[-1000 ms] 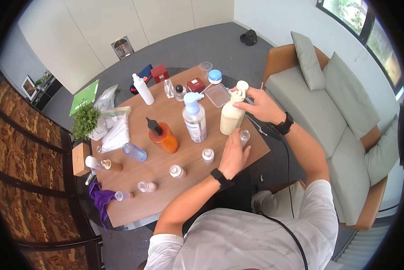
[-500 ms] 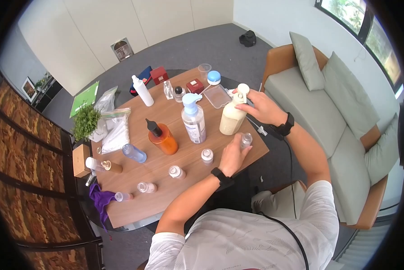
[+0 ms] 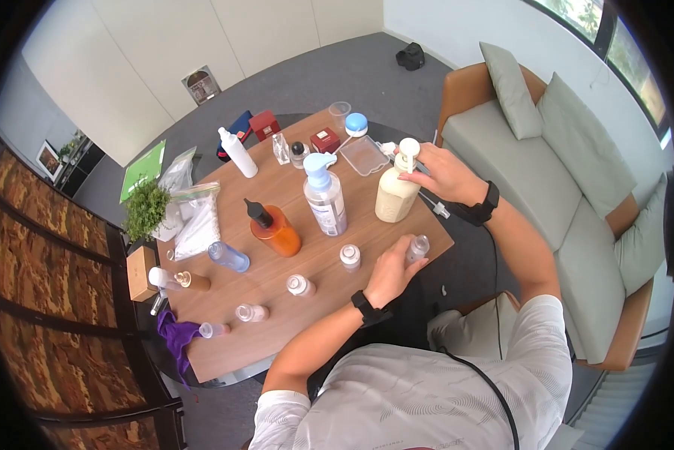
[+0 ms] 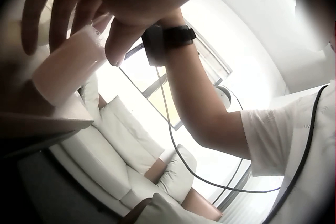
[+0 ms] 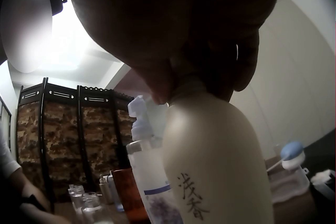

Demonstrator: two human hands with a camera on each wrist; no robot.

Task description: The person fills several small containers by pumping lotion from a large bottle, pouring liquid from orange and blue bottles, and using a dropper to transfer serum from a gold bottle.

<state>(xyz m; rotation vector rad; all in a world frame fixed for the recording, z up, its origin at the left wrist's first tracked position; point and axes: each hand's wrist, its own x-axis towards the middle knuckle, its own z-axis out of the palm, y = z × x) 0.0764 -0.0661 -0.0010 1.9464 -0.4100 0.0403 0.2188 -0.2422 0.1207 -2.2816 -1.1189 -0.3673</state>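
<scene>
A cream pump bottle (image 3: 395,199) with dark written characters stands near the table's right side. My right hand (image 3: 451,176) holds it by the neck below the pump head; in the right wrist view its fingers cover the neck. At the near right corner is a small clear bottle (image 3: 418,249), seen close up in the left wrist view. My left hand (image 3: 391,274) has it between thumb and fingers. To the left stand a clear pump bottle (image 3: 326,202) with a light-blue pump and an amber bottle (image 3: 278,232) with a black pump.
Several small clear bottles, one of them (image 3: 350,257) nearest my left hand, form a row along the table's (image 3: 277,337) near edge. Behind the cream bottle lies a shallow clear box (image 3: 365,156). A white cable plug (image 3: 442,211) hangs by the right edge.
The small clear bottle has shifted toward the near right corner along with my left hand. The cream pump bottle has moved slightly right, still in my right hand.
</scene>
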